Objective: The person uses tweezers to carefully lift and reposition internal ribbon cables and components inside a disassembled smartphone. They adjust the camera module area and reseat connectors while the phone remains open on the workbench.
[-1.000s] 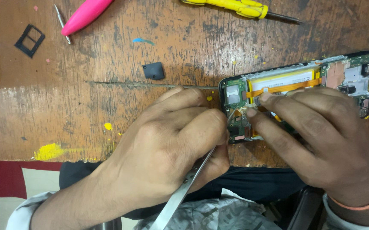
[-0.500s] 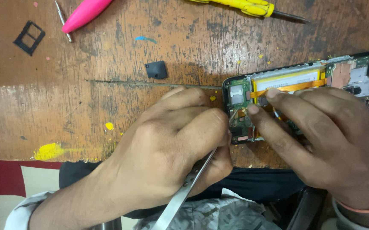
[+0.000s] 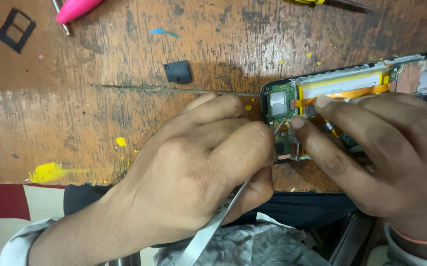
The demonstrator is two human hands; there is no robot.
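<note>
At the far left of the worn wooden table (image 3: 125, 98), near the top corner, lies a small black frame (image 3: 15, 29) with two openings. Just right of it, at the top edge, a pink tool handle (image 3: 78, 9) pokes into view with a thin metal tip beside it. Yellow paint blotches mark the wood lower down. Further right, a small black square part (image 3: 178, 72) rests alone above a long scratch in the wood, well apart from both hands.

The left hand (image 3: 198, 172) fills the middle of the view, knuckles up, fingers curled tight around metal tweezers (image 3: 213, 224). The flat silver shank runs out beneath the palm toward the person's lap, while the fine tips emerge between the fingertips and reach the circuit board at the near end of the opened phone (image 3: 341, 93).

The phone lies on the table at the right, its back removed, showing green board, an orange flex ribbon and a pale battery. Its left end sits directly at the left hand's fingertips. The right hand (image 3: 385, 162) lies over the phone's lower edge, two fingers pressing down on the board just beside the tweezer tips, holding the phone steady. A yellow screwdriver handle (image 3: 312, 2) is barely visible at the top edge.
</note>
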